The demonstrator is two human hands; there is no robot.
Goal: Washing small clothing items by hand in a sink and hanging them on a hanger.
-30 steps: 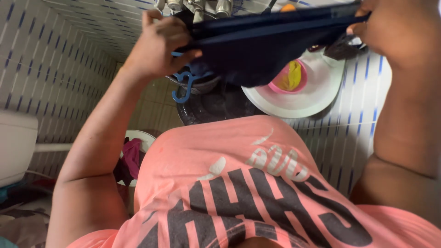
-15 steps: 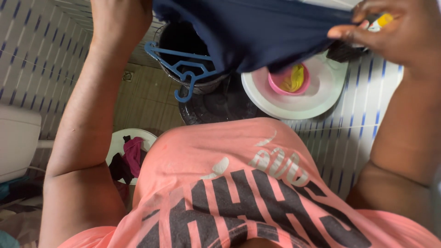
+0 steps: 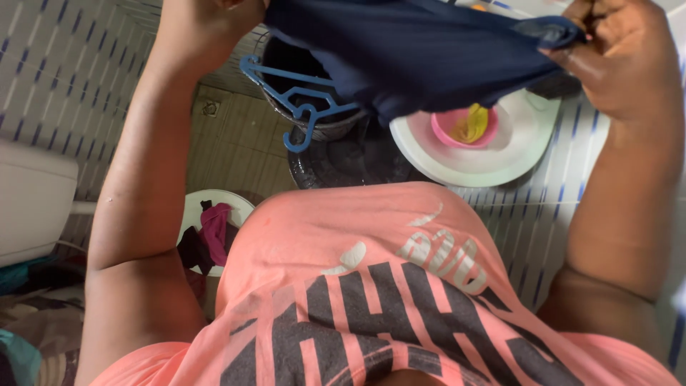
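Stretching across the top of the view, a dark navy garment (image 3: 421, 53) is held up between both hands, well above the floor and the basins below it. The right hand (image 3: 622, 61) is clenched on the garment's edge at the upper right, the cloth bunched in its fist. The left hand (image 3: 207, 18) is at the upper left, mostly cut off by the top of the view; it meets the garment's other end, though how its fingers close on the cloth cannot be told. A blue plastic hanger (image 3: 293, 100) hangs just under the garment near the left hand, hook pointing down. Behind the hanger stands a dark bucket (image 3: 300, 78), and beside it on the floor sits a white basin (image 3: 514, 154) with a small pink bowl (image 3: 464, 129) inside that holds something yellow. A dark round basin (image 3: 343, 161) lies between the bucket and the person's coral printed shirt (image 3: 371, 286). Lower left, a white bowl (image 3: 193, 207) holds magenta and dark cloth. White tiles with blue marks (image 3: 64, 93) cover the walls on either side, and a white fixture (image 3: 28, 200) shows at the left edge.
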